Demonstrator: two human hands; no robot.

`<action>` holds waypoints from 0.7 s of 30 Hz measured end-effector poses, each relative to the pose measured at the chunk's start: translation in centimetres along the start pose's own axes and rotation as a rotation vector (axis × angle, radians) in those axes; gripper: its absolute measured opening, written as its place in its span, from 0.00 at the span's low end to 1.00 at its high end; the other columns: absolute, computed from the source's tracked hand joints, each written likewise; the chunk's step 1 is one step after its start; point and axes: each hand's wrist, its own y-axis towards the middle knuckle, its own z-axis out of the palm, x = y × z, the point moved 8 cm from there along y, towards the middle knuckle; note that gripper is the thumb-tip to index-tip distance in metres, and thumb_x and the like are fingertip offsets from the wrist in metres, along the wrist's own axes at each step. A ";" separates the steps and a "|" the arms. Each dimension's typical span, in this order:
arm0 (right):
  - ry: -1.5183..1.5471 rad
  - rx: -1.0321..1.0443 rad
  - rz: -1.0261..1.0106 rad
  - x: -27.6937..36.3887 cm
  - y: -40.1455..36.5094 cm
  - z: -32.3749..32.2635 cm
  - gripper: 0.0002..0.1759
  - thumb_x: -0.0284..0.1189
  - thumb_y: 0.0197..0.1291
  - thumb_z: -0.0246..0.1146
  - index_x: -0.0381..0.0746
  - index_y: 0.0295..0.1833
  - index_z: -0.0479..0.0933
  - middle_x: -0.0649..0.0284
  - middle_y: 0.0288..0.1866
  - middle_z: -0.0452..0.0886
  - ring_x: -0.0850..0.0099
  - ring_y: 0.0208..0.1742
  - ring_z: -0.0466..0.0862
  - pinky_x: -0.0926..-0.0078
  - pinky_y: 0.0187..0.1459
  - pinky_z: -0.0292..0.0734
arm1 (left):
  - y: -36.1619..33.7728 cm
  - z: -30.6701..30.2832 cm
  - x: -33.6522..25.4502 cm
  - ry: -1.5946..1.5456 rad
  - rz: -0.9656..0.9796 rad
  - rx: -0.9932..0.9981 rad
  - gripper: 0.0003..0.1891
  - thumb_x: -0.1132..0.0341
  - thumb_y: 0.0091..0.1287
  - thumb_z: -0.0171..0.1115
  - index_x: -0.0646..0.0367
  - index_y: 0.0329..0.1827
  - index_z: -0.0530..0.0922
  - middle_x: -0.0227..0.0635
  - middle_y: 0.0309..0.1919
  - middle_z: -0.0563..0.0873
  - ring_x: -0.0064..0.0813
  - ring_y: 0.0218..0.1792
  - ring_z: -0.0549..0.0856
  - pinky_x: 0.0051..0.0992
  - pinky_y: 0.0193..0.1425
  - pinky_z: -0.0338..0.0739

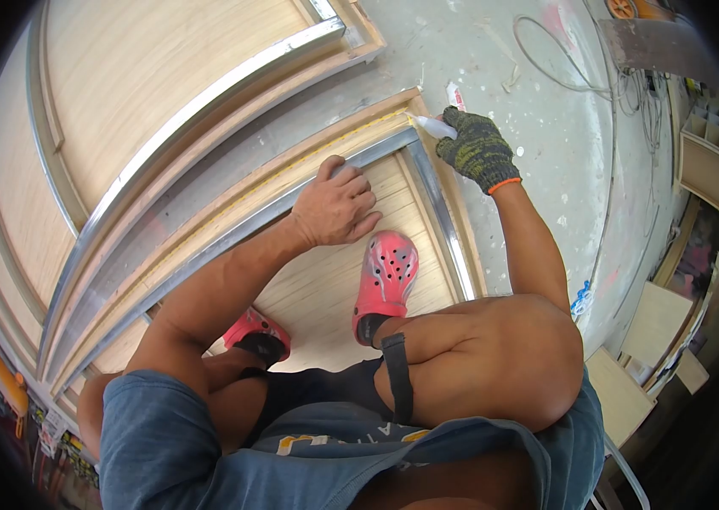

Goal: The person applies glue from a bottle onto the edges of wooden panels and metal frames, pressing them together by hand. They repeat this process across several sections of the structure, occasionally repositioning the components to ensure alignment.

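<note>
My right hand [480,151], in a dark green and black knit glove with an orange cuff, is closed around a white squeeze bottle [436,127]. The bottle's tip points left, at the corner of a wooden frame [471,212]. A thin yellow bead [301,156] runs along the frame's long wooden strip. My bare left hand [335,204] rests beside that strip, on a metal bar [385,147], its fingers bent and the thumb apart. It holds nothing. A second metal bar [437,191] meets the first near the corner.
My pink clogs [387,270] stand on the wooden panel inside the frame. Another metal-edged panel [164,76] lies at the upper left. A cable [538,64] loops over the grey floor. Wooden boxes [712,157] and boards are on the right; an orange tool [0,370] is at far left.
</note>
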 end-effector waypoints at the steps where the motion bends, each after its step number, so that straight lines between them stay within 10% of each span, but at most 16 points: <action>1: 0.003 -0.001 0.000 -0.2 0.1 0.1 0.21 0.35 0.52 0.70 0.45 0.54 0.85 0.47 0.46 0.90 0.46 0.48 0.89 0.50 0.53 0.84 | 0.0 0.0 0.1 0.001 -0.001 -0.002 0.15 0.53 0.63 0.73 0.52 0.31 0.77 0.34 0.37 0.80 0.37 0.50 0.81 0.51 0.69 0.70; 21: -0.028 0.010 -0.009 -0.4 -0.8 -0.1 0.22 0.40 0.59 0.71 0.44 0.57 0.83 0.47 0.49 0.89 0.46 0.51 0.88 0.48 0.56 0.82 | 0.0 0.2 0.1 -0.007 -0.017 0.021 0.15 0.51 0.65 0.71 0.52 0.33 0.80 0.34 0.37 0.79 0.37 0.50 0.80 0.51 0.72 0.67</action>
